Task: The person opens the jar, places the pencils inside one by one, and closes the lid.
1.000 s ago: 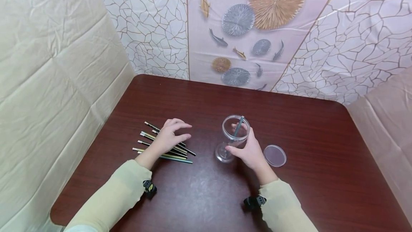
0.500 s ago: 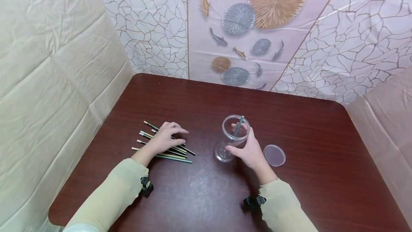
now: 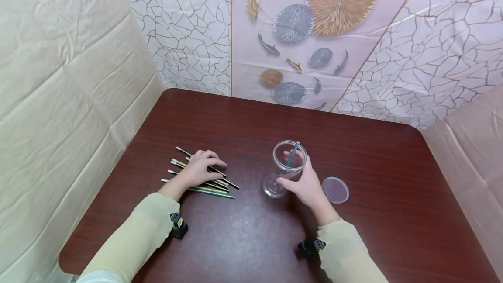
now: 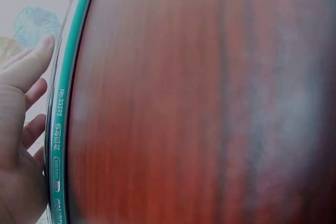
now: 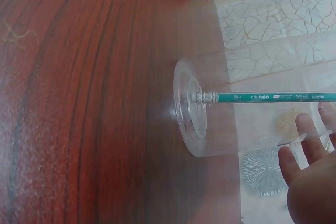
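Note:
In the head view my left hand (image 3: pixel 200 169) is over a loose pile of pencils (image 3: pixel 208 192), its thumb and fingers bent down close to them. The left wrist view shows a green pencil (image 4: pixel 62 129) lying beside that hand, printed with white lettering. My right hand (image 3: pixel 304 182) holds a tall clear cup (image 3: pixel 275 186) around its side, thumb in front and fingers behind. The cup stands upright on the table. One green pencil (image 5: pixel 247 97) leans inside it, eraser end at the bottom. Whether the left fingertips grip any pencil is hard to see.
A round clear lid (image 3: pixel 335 189) lies flat on the dark red-brown table (image 3: pixel 243 239), just right of my right hand. Patterned sheets (image 3: pixel 188 34) hang behind the table, and plain cream sheets (image 3: pixel 67 99) flank it.
My left hand has shifted slightly left and lower over the pencils, with its fingers drawing in. The right hand and the cup have stayed in place.

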A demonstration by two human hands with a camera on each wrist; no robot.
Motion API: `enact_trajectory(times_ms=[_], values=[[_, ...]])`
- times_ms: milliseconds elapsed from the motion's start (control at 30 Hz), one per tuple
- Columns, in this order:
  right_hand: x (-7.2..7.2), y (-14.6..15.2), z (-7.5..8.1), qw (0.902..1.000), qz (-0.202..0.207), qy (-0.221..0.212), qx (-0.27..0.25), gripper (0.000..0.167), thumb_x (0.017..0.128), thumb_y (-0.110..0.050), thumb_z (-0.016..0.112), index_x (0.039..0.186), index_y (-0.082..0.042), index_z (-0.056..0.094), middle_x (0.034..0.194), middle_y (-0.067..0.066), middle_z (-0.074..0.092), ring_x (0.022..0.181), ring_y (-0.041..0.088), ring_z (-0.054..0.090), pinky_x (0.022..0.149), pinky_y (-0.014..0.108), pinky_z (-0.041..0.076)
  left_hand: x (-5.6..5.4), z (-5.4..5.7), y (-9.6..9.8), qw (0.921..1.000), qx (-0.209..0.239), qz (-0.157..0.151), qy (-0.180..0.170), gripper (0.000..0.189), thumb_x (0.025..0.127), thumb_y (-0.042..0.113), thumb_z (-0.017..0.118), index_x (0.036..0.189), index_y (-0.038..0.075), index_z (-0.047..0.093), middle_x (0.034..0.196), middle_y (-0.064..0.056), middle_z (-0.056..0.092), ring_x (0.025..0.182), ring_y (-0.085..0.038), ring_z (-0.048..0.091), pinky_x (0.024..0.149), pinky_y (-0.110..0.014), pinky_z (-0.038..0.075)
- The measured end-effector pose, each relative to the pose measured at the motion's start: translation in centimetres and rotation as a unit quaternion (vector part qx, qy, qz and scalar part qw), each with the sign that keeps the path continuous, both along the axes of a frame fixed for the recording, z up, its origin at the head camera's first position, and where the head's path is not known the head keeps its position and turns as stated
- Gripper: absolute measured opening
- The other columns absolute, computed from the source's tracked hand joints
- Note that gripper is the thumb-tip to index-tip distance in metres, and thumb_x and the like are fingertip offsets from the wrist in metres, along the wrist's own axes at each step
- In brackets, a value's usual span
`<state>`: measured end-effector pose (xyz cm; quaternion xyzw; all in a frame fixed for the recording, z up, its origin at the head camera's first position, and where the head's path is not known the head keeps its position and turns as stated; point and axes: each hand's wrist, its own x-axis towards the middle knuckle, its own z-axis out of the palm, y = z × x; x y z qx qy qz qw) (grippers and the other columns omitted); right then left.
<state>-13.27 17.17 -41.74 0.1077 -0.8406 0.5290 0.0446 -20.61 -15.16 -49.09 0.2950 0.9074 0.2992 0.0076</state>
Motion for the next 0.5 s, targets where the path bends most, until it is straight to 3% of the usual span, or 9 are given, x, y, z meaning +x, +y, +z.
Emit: enact_trajectory(times_ms=[167, 333, 500], values=[[-0.7, 0.6, -1.6, 0.9999, -0.003, 0.0, -0.013, 0.084, 0.068, -0.013, 0.084, 0.135, -0.008, 0.033, 0.129, 0.001, 0.054, 0.114, 0.02, 0.052, 0.095, 0.041, 0.035, 0.0, -0.3, 0.0, 0.9998, -0.011, -0.003, 0.015, 0.031, 0.076, 0.03, 0.077, 0.106, 0.026, 0.071, 0.11, 0.002, 0.055, 0.103, -0.025, 0.044, 0.09, -0.049, 0.031], [-0.7, 0.6, -1.8, 0.9999, -0.001, 0.007, -0.015, 0.084, 0.068, -0.014, 0.083, 0.135, -0.007, 0.033, 0.13, 0.009, 0.053, 0.111, 0.017, 0.052, 0.094, 0.042, 0.035, 0.1, -0.5, 0.0, 0.9994, -0.023, -0.003, 0.024, 0.029, 0.077, 0.032, 0.075, 0.105, 0.025, 0.072, 0.11, 0.002, 0.055, 0.103, -0.024, 0.044, 0.09, -0.049, 0.03], [-0.6, 0.6, -1.7, 0.9999, 0.001, 0.003, -0.013, 0.084, 0.068, -0.014, 0.083, 0.136, -0.007, 0.032, 0.131, 0.013, 0.051, 0.108, 0.018, 0.054, 0.092, 0.035, 0.038, 0.1, -0.9, 0.0, 0.999, -0.029, -0.004, 0.033, 0.025, 0.078, 0.032, 0.073, 0.101, 0.024, 0.074, 0.108, 0.003, 0.055, 0.102, -0.024, 0.044, 0.091, -0.05, 0.03]])
